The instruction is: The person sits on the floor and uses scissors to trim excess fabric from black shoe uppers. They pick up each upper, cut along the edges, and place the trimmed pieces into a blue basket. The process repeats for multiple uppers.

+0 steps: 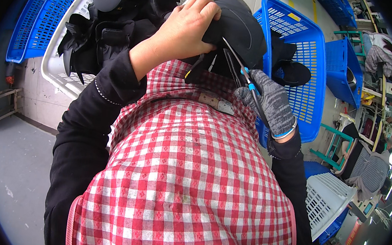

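Leaning at the far left, one blue basket [38, 18], tipped on its side. Next to it, lying tilted, one white basket [66, 77], heaped with black caps [116, 19], too tangled for counting. Gripping one more black cap [240, 29] from above, the bare left hand [184, 32], fingers curled closed over the crown, lifting it above a red and white checked apron [188, 168]. Dangling beneath that cap, black straps, close to the apron's top edge. Closing around one small pair of blue-handled snips [248, 78], the right hand [271, 103] in a grey knit glove, blades pointing up and touching the cap's underside. Standing behind the gloved hand, one large blue basket [303, 52], holding one further dark cap [296, 73]. Sitting further right, two more blue baskets, well apart from the hands. Resting low at the right, one more white basket [325, 202].
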